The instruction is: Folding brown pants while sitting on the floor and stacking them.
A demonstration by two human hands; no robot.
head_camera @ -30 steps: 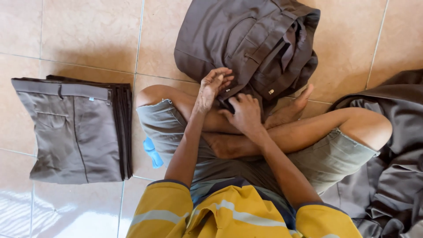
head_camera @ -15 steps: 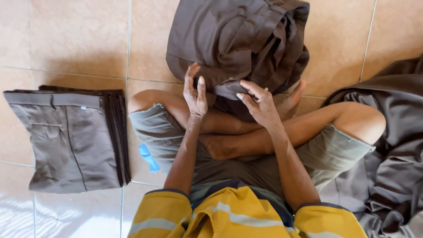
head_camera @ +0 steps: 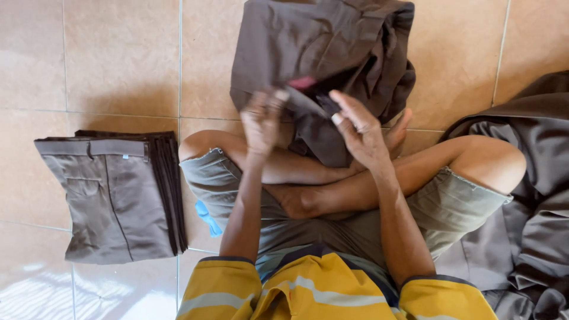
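A crumpled pair of dark brown trousers (head_camera: 320,53) lies on the tiled floor (head_camera: 118,59), its near edge over the person's crossed legs. The left hand (head_camera: 264,121) and right hand (head_camera: 358,127) both pinch that edge. A folded stack of grey-brown trousers (head_camera: 112,195) sits well to the left, and a loose heap of dark garments (head_camera: 527,195) to the right.

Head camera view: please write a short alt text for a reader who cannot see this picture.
A person sits cross-legged on a tiled floor, both hands on dark brown trousers bunched before the knees: left hand and right hand at the near edge. A folded stack of trousers lies left, loose dark cloth right.
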